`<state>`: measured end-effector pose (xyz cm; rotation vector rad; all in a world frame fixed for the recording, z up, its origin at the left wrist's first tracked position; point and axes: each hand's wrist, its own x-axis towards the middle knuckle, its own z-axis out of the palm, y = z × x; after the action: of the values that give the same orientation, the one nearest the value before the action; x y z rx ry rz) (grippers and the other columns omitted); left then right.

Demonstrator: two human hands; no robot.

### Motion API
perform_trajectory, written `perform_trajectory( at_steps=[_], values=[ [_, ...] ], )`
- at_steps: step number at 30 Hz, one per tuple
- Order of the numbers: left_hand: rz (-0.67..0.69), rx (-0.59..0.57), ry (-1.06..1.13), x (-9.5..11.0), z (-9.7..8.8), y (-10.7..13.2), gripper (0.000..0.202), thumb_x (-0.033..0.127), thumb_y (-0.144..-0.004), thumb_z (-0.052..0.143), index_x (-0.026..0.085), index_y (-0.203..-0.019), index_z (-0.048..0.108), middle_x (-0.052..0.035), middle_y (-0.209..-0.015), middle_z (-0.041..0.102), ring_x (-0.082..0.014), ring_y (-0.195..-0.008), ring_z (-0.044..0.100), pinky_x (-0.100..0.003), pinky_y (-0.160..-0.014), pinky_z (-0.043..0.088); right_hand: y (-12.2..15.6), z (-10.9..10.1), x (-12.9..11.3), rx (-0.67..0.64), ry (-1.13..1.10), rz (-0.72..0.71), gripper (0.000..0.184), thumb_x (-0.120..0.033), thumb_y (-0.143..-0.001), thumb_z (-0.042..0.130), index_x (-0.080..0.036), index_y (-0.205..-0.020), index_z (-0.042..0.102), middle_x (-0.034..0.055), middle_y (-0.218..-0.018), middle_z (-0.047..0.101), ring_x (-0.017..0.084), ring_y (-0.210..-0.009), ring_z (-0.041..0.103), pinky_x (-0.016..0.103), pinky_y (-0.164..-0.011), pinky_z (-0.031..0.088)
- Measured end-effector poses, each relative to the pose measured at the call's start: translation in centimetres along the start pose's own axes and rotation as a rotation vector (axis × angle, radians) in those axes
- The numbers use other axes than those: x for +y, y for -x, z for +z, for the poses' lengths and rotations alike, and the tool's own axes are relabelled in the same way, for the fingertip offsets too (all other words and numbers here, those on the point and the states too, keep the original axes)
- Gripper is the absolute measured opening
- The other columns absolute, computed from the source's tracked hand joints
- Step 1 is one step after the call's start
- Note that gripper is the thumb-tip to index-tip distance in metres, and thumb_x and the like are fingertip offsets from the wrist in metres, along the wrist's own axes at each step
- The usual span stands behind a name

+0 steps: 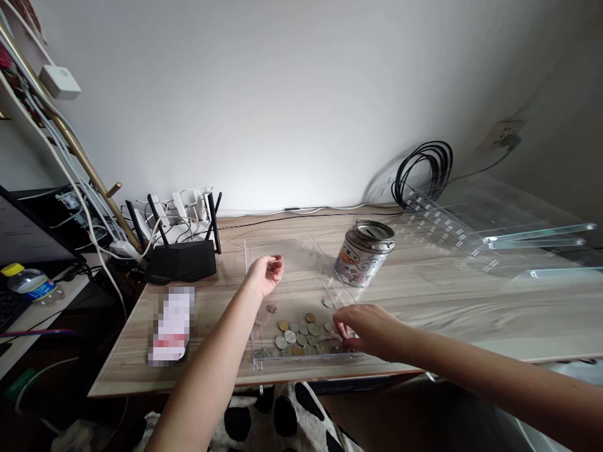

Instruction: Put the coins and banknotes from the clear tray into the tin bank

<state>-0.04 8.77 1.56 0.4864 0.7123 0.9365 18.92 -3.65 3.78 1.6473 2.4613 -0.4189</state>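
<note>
Right hand (pixel 360 329) down among coins (pixel 301 336) in clear tray (pixel 264 363) on desk (pixel 424 301), fingertips pinched, hold unclear; left hand (pixel 266 273) cupped, palm up, fingers half-curled over tray; tin can (pixel 363 253) just beside.

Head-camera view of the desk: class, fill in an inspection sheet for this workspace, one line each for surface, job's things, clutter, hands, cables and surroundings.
Surface: pale wood-grain desk, against a white wall.
Job's things: loose coins in a shallow clear tray; a printed tin can with a slotted lid beside it.
Clutter: pixelated packet, clear acrylic rack.
Hands: left hand raised over the tray, fingers curled, contents unclear; right hand reaching into the coins.
Cables: coiled black cable; white leads behind a black router.
Surroundings: bottle on a side table, wall socket.
</note>
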Motion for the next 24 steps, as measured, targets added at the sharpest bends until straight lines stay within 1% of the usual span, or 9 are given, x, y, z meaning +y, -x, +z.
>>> perform_trajectory(
  at_steps=[2,7,10,13,17,18,21,22,24],
  values=[
    [0.005,0.006,-0.006,-0.1,-0.1,-0.1,0.013,0.007,-0.066,0.041,0.008,-0.073,0.052,-0.0019,-0.049,0.049,-0.0049,-0.037,0.038,-0.014,-0.032,0.02,-0.6,0.2,0.3,-0.004,-0.055,-0.005,0.011,-0.015,-0.062,0.054,-0.021,-0.069,0.06,0.0005,-0.076,0.064,0.018,-0.073,0.056,0.026,-0.061,0.036],
    [0.012,0.003,-0.019,-0.2,-0.1,-0.1,0.013,0.008,-0.066,0.042,0.008,-0.073,0.053,-0.002,-0.05,0.049,-0.0049,-0.038,0.039,-0.014,-0.033,0.021,-2.7,1.1,1.4,0.043,-0.175,-0.025,0.016,-0.018,-0.064,0.055,-0.019,-0.079,0.059,0.0006,-0.071,0.062,0.014,-0.065,0.054,0.023,-0.056,0.035],
    [0.014,0.003,-0.016,-0.2,0.0,-0.1,0.013,0.008,-0.067,0.042,0.008,-0.073,0.053,-0.002,-0.05,0.049,-0.0049,-0.038,0.04,-0.014,-0.034,0.021,-3.3,1.6,1.5,0.03,-0.182,-0.025,0.012,-0.016,-0.062,0.056,-0.018,-0.074,0.059,0.0008,-0.067,0.061,0.014,-0.062,0.052,0.023,-0.054,0.034],
    [0.011,0.003,-0.012,-0.2,0.0,0.0,0.013,0.009,-0.067,0.041,0.008,-0.072,0.052,-0.0017,-0.049,0.049,-0.0049,-0.038,0.04,-0.014,-0.034,0.022,-3.5,1.8,1.5,0.072,-0.174,-0.052,0.009,-0.016,-0.059,0.059,-0.017,-0.068,0.058,0.0017,-0.069,0.06,0.014,-0.062,0.052,0.022,-0.054,0.034],
    [0.01,0.013,-0.023,-0.2,0.2,0.1,0.012,0.009,-0.067,0.041,0.008,-0.072,0.053,-0.0016,-0.049,0.049,-0.005,-0.037,0.039,-0.015,-0.034,0.022,-3.5,0.8,1.9,0.102,-0.128,-0.047,0.005,-0.018,-0.061,0.06,-0.017,-0.064,0.057,0.002,-0.068,0.061,0.014,-0.062,0.053,0.022,-0.052,0.034],
    [0.011,0.015,-0.027,-0.2,0.2,0.1,0.012,0.009,-0.067,0.041,0.008,-0.072,0.053,-0.0016,-0.049,0.049,-0.005,-0.037,0.039,-0.015,-0.034,0.022,-3.6,0.3,2.1,0.108,-0.103,-0.028,0.005,-0.018,-0.062,0.059,-0.017,-0.067,0.058,0.0017,-0.068,0.062,0.014,-0.062,0.053,0.022,-0.052,0.033],
    [0.016,0.017,-0.028,-0.3,0.2,0.2,0.012,0.009,-0.067,0.042,0.008,-0.072,0.053,-0.0017,-0.049,0.049,-0.0051,-0.038,0.04,-0.015,-0.034,0.023,-4.0,-1.0,2.7,0.131,0.039,0.037,0.019,-0.019,-0.064,0.058,-0.022,-0.083,0.06,0.0005,-0.073,0.064,0.017,-0.066,0.056,0.024,-0.053,0.034],
    [0.018,0.019,-0.027,-0.3,0.2,0.2,0.012,0.009,-0.067,0.042,0.008,-0.072,0.053,-0.0018,-0.049,0.049,-0.0052,-0.038,0.041,-0.015,-0.034,0.023,-4.2,-1.3,2.8,0.126,0.09,0.05,0.022,-0.02,-0.065,0.059,-0.023,-0.086,0.06,0.0002,-0.074,0.065,0.018,-0.069,0.057,0.025,-0.054,0.034],
    [0.016,0.023,-0.025,-0.2,0.2,0.2,0.013,0.009,-0.067,0.042,0.008,-0.072,0.053,-0.0018,-0.049,0.05,-0.0051,-0.038,0.041,-0.015,-0.035,0.023,-4.6,-1.6,2.9,0.097,0.151,0.054,0.02,-0.022,-0.065,0.059,-0.025,-0.085,0.06,-0.0001,-0.075,0.065,0.02,-0.072,0.058,0.025,-0.054,0.034]
  ],
)
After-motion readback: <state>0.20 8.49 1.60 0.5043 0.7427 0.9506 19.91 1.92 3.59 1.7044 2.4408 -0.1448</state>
